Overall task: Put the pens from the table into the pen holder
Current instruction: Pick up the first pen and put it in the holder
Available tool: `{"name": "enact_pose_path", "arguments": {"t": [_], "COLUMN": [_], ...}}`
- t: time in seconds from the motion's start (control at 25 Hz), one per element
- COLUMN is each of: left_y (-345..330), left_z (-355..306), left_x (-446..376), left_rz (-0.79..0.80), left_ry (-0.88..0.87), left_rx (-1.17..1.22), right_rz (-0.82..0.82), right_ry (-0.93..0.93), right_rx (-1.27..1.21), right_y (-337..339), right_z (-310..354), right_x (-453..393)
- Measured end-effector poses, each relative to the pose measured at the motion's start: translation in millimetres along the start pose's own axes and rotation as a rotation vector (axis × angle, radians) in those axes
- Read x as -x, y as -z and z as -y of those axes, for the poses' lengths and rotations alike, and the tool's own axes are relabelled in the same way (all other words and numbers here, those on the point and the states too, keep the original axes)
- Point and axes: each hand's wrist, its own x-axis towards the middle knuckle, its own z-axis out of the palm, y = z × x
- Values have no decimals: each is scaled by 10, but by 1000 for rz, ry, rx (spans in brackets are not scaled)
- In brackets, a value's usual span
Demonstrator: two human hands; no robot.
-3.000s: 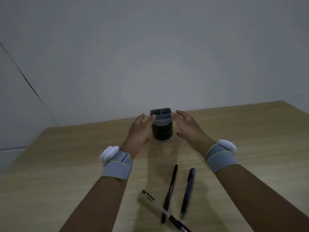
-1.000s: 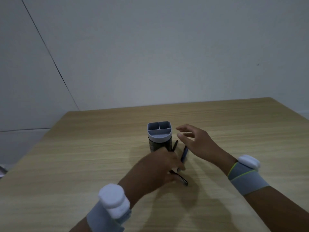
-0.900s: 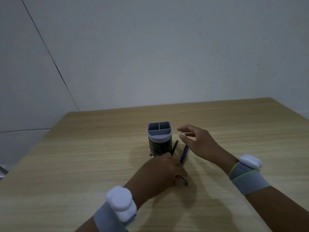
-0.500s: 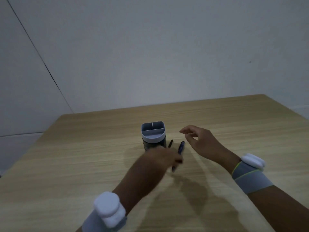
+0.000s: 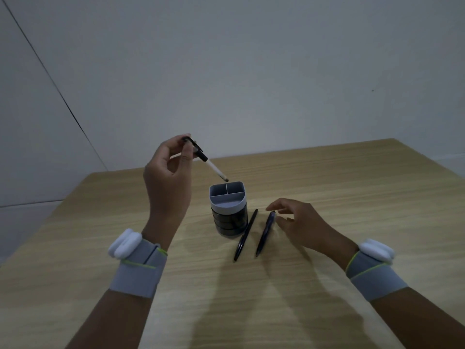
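Note:
A grey-topped pen holder (image 5: 227,215) with a black ribbed body and three compartments stands mid-table. My left hand (image 5: 167,182) is raised to the left of it, fingers pinched on the black cap end of a white pen (image 5: 208,163); the pen slants down with its tip just above the holder's back rim. A black pen (image 5: 245,235) and a dark blue pen (image 5: 265,234) lie side by side on the table just right of the holder. My right hand (image 5: 303,226) hovers low with spread fingers, fingertips by the blue pen's far end, holding nothing.
The wooden table (image 5: 352,192) stretches to a pale wall behind; its far edge and right corner are in view. Both wrists carry grey bands with white devices.
My left hand has lifted the white pen off the table and brought it up over the holder. My right hand has stayed near the two lying pens.

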Motion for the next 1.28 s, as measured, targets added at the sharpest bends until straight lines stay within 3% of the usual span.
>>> {"name": "enact_pose_path", "arguments": {"t": [0.28, 0.96, 1.16, 1.28], "left_y": [-146, -176, -31, 177], "left_z": [292, 505, 425, 338], "left_x": [163, 420, 457, 558], "left_rz": [51, 234, 341, 237], "left_ry": [92, 8, 109, 104], "left_rx": [4, -242, -275, -332], "right_rz": [2, -2, 14, 10], "right_ry": [-1, 14, 22, 22], "right_rx": [-5, 3, 9, 8], "right_y": [-35, -100, -113, -127], "right_z": [-40, -127, -127, -138], "right_x": [4, -24, -2, -12]}}
